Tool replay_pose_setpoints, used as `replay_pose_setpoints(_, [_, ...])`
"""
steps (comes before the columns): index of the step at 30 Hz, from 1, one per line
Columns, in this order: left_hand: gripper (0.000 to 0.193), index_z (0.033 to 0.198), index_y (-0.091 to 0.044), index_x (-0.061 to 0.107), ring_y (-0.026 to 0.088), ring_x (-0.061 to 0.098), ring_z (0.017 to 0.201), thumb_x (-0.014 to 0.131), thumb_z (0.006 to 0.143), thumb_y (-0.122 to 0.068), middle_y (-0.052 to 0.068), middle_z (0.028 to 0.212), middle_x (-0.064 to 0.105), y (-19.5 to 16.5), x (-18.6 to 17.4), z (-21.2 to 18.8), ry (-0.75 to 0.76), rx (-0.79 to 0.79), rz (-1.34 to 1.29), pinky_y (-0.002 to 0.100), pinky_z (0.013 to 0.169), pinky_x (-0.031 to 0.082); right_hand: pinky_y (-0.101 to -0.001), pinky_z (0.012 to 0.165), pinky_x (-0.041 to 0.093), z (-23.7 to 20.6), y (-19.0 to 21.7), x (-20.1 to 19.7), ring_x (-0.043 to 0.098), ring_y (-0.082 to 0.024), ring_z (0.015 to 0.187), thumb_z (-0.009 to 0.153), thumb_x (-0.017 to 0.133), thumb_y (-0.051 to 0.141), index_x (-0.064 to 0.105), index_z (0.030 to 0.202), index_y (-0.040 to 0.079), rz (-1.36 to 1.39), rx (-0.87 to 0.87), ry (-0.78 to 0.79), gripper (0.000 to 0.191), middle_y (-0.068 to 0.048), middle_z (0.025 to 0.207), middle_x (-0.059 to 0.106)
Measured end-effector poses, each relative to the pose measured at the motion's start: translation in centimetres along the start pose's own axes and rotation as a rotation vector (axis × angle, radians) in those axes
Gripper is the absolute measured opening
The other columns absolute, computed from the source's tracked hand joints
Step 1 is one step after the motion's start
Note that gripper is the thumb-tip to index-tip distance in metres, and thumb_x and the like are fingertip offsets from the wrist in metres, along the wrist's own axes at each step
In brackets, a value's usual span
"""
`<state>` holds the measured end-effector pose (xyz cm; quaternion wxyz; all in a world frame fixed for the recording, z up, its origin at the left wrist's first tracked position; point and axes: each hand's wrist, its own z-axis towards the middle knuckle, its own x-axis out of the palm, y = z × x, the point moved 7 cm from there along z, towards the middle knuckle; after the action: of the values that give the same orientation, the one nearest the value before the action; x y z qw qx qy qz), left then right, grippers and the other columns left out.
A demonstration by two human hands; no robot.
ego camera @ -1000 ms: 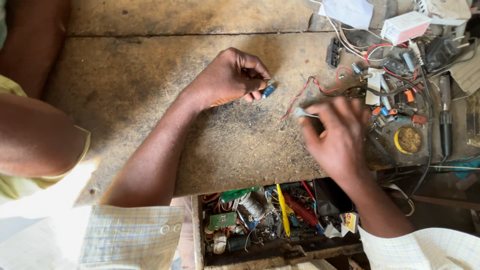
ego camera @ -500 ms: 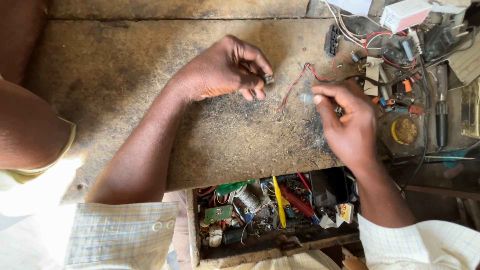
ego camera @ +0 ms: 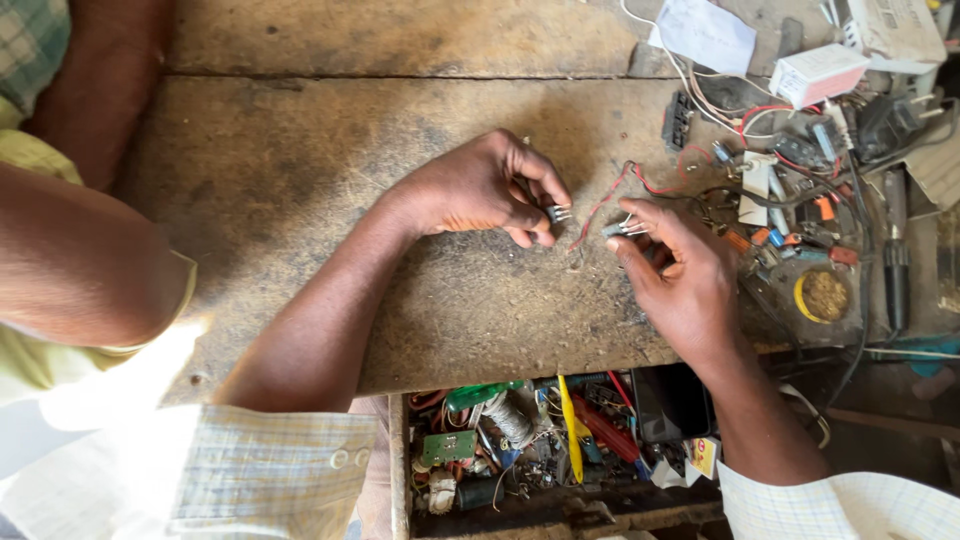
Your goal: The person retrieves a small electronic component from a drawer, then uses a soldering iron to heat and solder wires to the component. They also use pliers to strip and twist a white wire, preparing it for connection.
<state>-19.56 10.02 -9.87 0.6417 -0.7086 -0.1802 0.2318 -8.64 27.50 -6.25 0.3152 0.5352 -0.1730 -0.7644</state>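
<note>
My left hand (ego camera: 478, 188) rests on the worn wooden bench (ego camera: 300, 180) and pinches a small electronic component with metal legs (ego camera: 559, 212) between thumb and fingers. My right hand (ego camera: 680, 275) lies just to its right and pinches a second small component with metal legs (ego camera: 622, 228) at its fingertips. The two parts are a short gap apart, legs pointing toward each other. A red wire (ego camera: 610, 195) runs across the bench between the hands.
Electronic parts, wires, white boxes and a round yellow tin (ego camera: 823, 295) clutter the bench's right side. An open drawer (ego camera: 545, 445) under the bench edge holds tools, a coil and circuit boards. Another person's arm (ego camera: 80, 260) lies at the left.
Both hands have drawn closer together. The left hand now shows a metal-legged part where a blue part was seen a second ago.
</note>
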Motion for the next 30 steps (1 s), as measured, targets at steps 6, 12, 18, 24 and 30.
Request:
replay_pose_setpoints(6, [0.02, 0.107, 0.001, 0.074, 0.018, 0.081, 0.079, 0.076, 0.087, -0.001, 0.015, 0.091, 0.081, 0.1, 0.0, 0.3, -0.012, 0.01, -0.02, 0.029, 0.071, 0.071, -0.0246, 0.085, 0.058, 0.3, -0.3, 0.5, 0.07, -0.013, 0.096, 0.094, 0.078, -0.002, 0.063, 0.131, -0.003, 0.266, 0.041, -0.135, 0.04, -0.011, 0.111, 0.073])
replay_pose_setpoints(12, [0.009, 0.099, 0.001, 0.073, 0.016, 0.08, 0.078, 0.074, 0.09, 0.0, 0.013, 0.087, 0.08, -0.4, 0.4, 0.0, -0.036, 0.054, -0.017, 0.028, 0.07, 0.071, -0.0262, 0.09, 0.06, -0.2, 0.1, 2.6, 0.07, -0.015, 0.104, 0.1, 0.073, -0.008, 0.067, 0.122, -0.007, 0.503, -0.006, -0.151, 0.023, -0.013, 0.115, 0.071])
replay_pose_setpoints(18, [0.008, 0.097, 0.001, 0.072, 0.015, 0.08, 0.078, 0.073, 0.09, 0.002, 0.013, 0.087, 0.08, 0.3, 0.5, -0.3, -0.033, 0.08, -0.025, 0.029, 0.07, 0.07, -0.0238, 0.083, 0.061, 0.1, -0.3, 4.1, 0.071, -0.011, 0.094, 0.099, 0.072, -0.007, 0.066, 0.122, -0.006, 0.532, 0.09, -0.119, 0.023, -0.01, 0.11, 0.073])
replay_pose_setpoints(24, [0.014, 0.103, 0.0, 0.073, 0.02, 0.081, 0.075, 0.075, 0.089, -0.003, 0.015, 0.089, 0.079, 1.3, 0.1, -1.0, -0.022, 0.117, -0.062, 0.032, 0.071, 0.072, -0.0282, 0.088, 0.055, -1.1, 2.6, 2.8, 0.066, -0.013, 0.097, 0.103, 0.074, -0.006, 0.066, 0.126, -0.002, 0.202, -0.068, -0.258, 0.025, -0.01, 0.116, 0.067])
replay_pose_setpoints(30, [0.024, 0.115, -0.004, 0.074, 0.019, 0.082, 0.081, 0.071, 0.091, -0.006, 0.014, 0.095, 0.081, 0.6, 0.2, -1.4, -0.056, 0.023, 0.022, 0.033, 0.075, 0.072, -0.0327, 0.082, 0.056, -2.7, 3.8, 1.4, 0.067, -0.021, 0.093, 0.093, 0.076, 0.001, 0.066, 0.13, -0.003, -0.045, -0.052, -0.132, 0.038, -0.012, 0.108, 0.067])
